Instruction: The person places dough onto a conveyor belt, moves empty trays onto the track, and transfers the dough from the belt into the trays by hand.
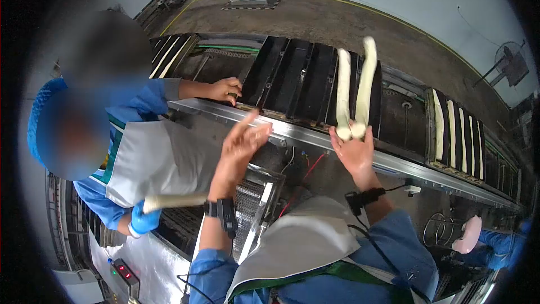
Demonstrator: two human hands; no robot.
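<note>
In the head view my right hand point(355, 155) cradles the near ends of two long pale dough strips, the left one point(343, 90) and the right one point(367, 79). Both strips stretch away over the black multi-groove baking pan point(304, 73). The right strip's far end reaches past the pan's back edge. My left hand point(243, 141) is raised in front of the conveyor, its fingers apart and slightly blurred, with nothing in it.
The metal conveyor rail point(292, 128) runs across in front of me. Another pan point(458, 129) with several dough strips lies right. At left, a co-worker's hand point(226, 89) touches the pan edge; their blue-gloved hand point(145, 218) holds a dough strip point(174, 201). A person's sleeve point(500, 245) shows lower right.
</note>
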